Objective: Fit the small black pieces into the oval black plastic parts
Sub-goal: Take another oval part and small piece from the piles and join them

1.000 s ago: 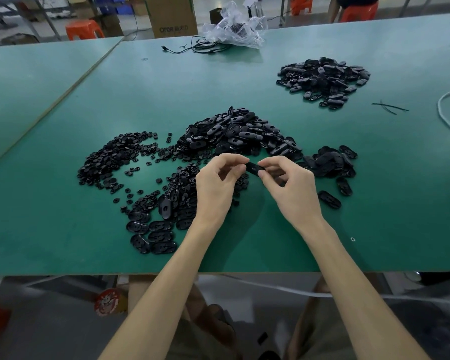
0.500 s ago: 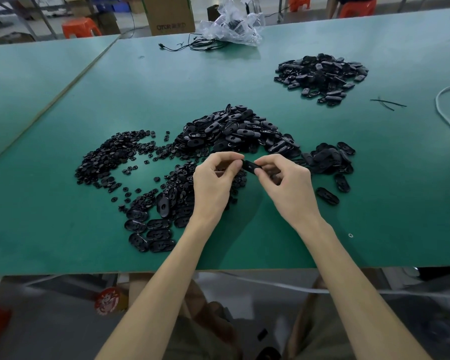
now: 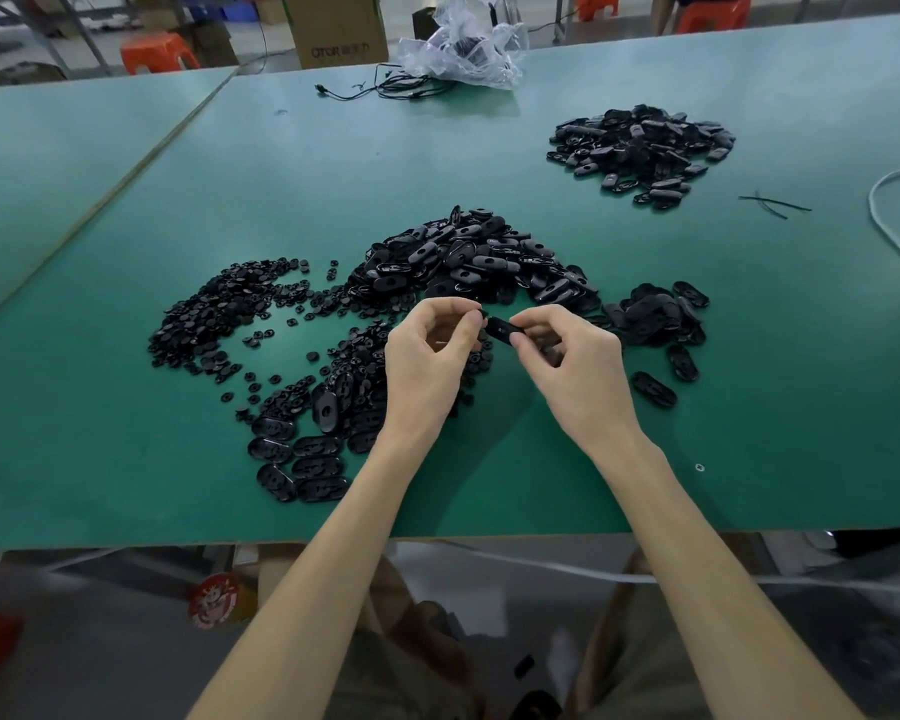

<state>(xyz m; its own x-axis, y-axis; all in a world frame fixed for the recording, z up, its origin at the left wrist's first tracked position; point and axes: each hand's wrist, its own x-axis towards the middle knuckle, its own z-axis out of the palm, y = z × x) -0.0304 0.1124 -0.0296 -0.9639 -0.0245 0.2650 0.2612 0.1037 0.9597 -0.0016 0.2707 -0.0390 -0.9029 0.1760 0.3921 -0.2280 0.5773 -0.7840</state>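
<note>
**Hands barely moved, both at one oval part**

Hardly anything has shifted in the last second: both hands have stayed together above the middle of the table, and the left fingertips now sit at the very end of the held part rather than over it.

A wide green work table (image 3: 645, 407) fills the view. At its centre lies a big heap of oval black plastic parts (image 3: 468, 257). To the left of it is a broad spread of small black round plastic pieces (image 3: 219, 314). A second heap of oval parts (image 3: 640, 148) sits well apart at the far right, and a smaller cluster of ovals (image 3: 655, 314) lies just right of the hands. Near the front edge, several flat ovals (image 3: 307, 459) lie side by side.

The left hand (image 3: 427, 356) and right hand (image 3: 578, 366) meet above the table, fingers curled. The right hand's thumb and fingers pinch one oval black plastic part (image 3: 502, 328), held level, in front of the central heap. The left thumb and forefinger pinch a small black plastic piece (image 3: 481, 314) against that part's left end; whether it is seated is too small to tell.
</note>
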